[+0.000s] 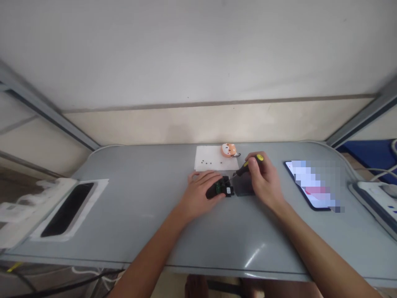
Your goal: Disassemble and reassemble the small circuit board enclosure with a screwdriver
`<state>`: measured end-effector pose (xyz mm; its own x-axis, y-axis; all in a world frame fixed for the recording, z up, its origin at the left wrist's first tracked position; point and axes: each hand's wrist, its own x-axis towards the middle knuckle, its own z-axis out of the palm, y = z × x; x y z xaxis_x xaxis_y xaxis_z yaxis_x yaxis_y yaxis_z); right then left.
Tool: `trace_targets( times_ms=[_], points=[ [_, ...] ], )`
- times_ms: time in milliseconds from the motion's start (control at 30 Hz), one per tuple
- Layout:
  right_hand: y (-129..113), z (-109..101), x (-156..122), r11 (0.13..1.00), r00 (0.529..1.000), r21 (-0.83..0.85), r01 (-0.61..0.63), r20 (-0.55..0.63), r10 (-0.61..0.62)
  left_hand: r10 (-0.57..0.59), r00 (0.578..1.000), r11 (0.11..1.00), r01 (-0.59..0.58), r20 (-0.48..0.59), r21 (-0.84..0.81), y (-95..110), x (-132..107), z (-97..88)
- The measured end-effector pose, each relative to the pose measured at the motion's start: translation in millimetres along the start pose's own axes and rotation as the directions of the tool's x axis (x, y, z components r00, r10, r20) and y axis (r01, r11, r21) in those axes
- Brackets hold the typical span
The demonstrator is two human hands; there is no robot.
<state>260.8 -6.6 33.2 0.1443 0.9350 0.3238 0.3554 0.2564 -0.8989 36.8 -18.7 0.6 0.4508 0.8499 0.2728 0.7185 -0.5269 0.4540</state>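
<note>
My left hand (200, 192) is closed around a small black electronic device (229, 191), perhaps an opened phone, with a patch of green circuit board (218, 187) showing beside my fingers. My right hand (265, 178) grips a screwdriver (245, 168) by its black and yellow handle. The shaft slants down to the left, and its tip meets the device; whether it sits in a screw is too small to tell. Under my right hand lies a dark flat panel (243, 185), partly covered by it. Just behind the device, several tiny dark screw-like bits (206, 162) are spread on white paper (214, 153).
An orange animal-faced case (228, 150) rests on the paper's back right corner. To the right are a lit phone (310, 186) and a power strip (378, 203) with cables. On the grey table's (139, 236) left, a dark phone (68, 209) lies on white sheets beside another white strip (25, 215).
</note>
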Motion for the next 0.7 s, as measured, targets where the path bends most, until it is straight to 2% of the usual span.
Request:
trace_targets(
  times_ms=[467,700],
  points=[
    [-0.2,-0.5,-2.4,1.0,0.996,0.027,0.016,0.09,-0.018,0.015,1.0,1.0,-0.015,0.008,-0.013,1.3,-1.2,0.6],
    [-5.9,-3.5,-0.3,0.997,0.983,-0.064,0.052,0.178,-0.04,0.034,0.999,0.999,-0.034,0.006,-0.015,4.6,1.1,-1.1]
  ],
)
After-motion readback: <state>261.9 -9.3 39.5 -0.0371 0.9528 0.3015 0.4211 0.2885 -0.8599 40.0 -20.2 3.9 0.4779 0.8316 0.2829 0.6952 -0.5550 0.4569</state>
